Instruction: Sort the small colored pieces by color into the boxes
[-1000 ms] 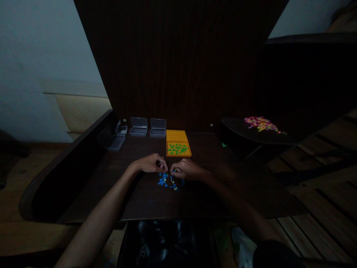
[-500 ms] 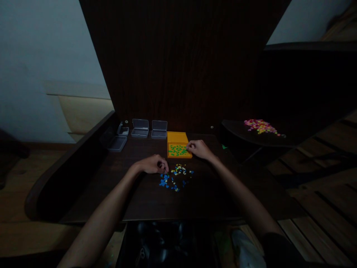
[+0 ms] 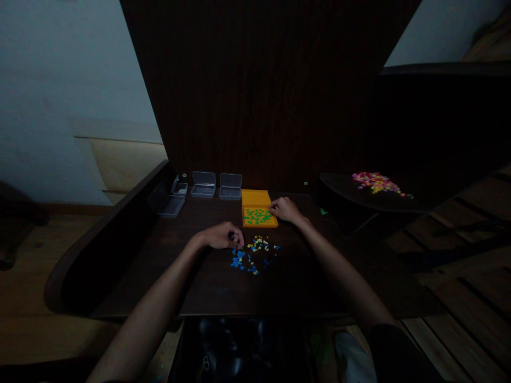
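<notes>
Many blue pieces (image 3: pixel 237 260) | left hand (image 3: pixel 223 235) beside | right hand (image 3: pixel 286 209) at yellow box (image 3: pixel 255 197)

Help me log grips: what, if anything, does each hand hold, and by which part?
Too small and dark to tell: left hand is beside blue pieces, right hand at the yellow box.

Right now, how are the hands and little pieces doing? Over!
Right hand at right edge of yellow box, left hand beside blue pieces; both grips unclear. Green pieces inside box. Open lid not blocking them.
</notes>
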Demonstrator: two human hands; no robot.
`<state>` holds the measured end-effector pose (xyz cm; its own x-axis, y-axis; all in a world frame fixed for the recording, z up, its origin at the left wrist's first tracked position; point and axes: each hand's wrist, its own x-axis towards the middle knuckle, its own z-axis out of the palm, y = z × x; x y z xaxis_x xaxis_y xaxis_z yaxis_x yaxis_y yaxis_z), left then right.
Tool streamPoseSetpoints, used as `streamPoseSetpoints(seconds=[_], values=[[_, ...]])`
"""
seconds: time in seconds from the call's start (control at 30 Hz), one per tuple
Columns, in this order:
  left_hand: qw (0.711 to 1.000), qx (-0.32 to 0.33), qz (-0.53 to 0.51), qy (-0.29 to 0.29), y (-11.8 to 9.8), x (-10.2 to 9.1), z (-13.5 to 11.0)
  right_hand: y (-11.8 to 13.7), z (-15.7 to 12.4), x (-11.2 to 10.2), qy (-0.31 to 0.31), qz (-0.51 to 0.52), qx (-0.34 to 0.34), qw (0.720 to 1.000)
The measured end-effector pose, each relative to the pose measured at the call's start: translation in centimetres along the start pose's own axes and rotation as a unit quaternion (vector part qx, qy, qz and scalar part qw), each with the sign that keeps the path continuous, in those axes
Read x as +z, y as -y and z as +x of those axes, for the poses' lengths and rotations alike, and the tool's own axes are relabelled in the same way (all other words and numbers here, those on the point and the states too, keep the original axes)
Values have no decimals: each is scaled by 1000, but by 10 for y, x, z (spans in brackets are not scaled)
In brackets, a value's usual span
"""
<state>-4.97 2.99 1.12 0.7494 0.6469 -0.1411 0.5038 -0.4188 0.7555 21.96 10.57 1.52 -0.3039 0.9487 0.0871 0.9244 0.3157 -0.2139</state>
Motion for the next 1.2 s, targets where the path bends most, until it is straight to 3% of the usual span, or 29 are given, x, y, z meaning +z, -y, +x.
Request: streamPoseSetpoints(seconds=[0.87, 1.2], values=[[1000, -7, -3, -7, -2, 0, 0, -5, -3, 2, 35, 2, -6, 999], [1000, -12, 4, -2, -3, 0, 0, 2, -7, -8, 6, -11, -18, 1000]])
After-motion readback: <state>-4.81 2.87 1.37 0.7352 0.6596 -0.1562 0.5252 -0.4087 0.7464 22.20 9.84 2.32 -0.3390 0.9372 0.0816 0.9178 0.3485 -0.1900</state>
